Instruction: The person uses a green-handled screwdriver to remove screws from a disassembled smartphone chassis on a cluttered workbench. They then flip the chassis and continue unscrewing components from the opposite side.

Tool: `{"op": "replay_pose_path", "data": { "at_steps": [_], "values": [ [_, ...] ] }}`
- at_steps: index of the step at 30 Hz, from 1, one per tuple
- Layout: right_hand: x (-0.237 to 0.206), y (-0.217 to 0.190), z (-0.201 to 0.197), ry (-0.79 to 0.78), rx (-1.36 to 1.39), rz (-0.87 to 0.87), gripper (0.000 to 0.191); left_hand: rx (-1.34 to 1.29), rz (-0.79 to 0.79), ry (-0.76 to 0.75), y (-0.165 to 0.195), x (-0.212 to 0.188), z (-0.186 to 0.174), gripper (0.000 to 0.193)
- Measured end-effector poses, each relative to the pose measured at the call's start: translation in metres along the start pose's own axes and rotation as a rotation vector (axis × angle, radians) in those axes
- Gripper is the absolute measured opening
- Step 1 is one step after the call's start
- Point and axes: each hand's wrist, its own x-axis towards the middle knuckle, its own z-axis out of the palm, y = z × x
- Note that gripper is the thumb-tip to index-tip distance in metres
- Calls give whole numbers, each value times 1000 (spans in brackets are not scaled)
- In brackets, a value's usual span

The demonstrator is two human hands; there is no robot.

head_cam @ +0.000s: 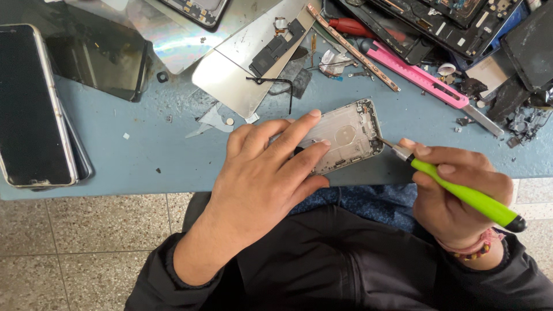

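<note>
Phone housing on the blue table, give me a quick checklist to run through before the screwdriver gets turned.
1. Housing held down: ok. The left hand lies spread over the silver phone housing, pressing it to the blue table.
2. Grip on tool: ok. The right hand is wrapped around the green screwdriver.
3. Tip placement: ok. The tip meets the housing's right edge.
4. Tip seated in a screw head: cannot tell, too small.
5. Housing fully on the table: ok, though near the front edge.
6. Clutter nearby: not ok. The pink utility knife and loose parts lie close behind the housing.
</note>
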Motion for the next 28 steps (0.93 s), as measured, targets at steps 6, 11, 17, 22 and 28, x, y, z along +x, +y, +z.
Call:
{"op": "replay_pose_path", "data": {
  "at_steps": [6,11,17,22,28],
  "values": [
    [0,-2,-3,-5,56,15,35,11,-8,5,0,0,1,52],
    [2,-3,0,-8,123,15,33,2,-13,1,0,-1,0,52],
    [9,-1,2,-77,58,-101,29,-14,-14,0,0,0,-1,52],
    [11,2,7,-87,16,-210,28,-24,-17,2,0,1,-2,52],
    [1,8,-1,-58,126,-102,30,-21,-14,-5,0,1,-3,52]
  ]
}}
